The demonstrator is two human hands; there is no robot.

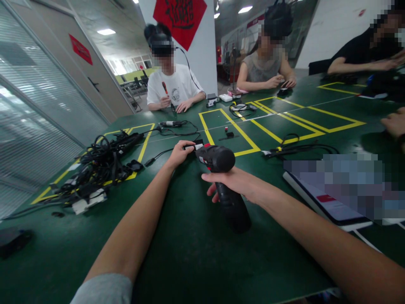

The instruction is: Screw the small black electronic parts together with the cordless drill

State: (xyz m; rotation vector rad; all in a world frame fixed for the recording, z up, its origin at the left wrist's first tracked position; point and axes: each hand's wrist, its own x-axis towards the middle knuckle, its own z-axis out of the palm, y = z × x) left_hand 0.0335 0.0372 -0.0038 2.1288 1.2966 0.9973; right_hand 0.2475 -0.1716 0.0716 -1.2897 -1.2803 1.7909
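Observation:
My right hand (234, 182) is wrapped round the grip of a black electric screwdriver (223, 177), whose nose points left and away from me above the green table (190, 245). My left hand (179, 153) is closed at the tool's front end, fingers pinched on a small black part with a white label (193, 146) at the tip. A thin black cable (158, 155) runs left from that spot.
A tangle of black cables and adapters (101, 164) lies at the left inside yellow tape lines. A tablet (329, 202) lies at the right. More cables (294, 147) sit beyond it. Three other people sit across the table; one holds a red screwdriver (165, 88).

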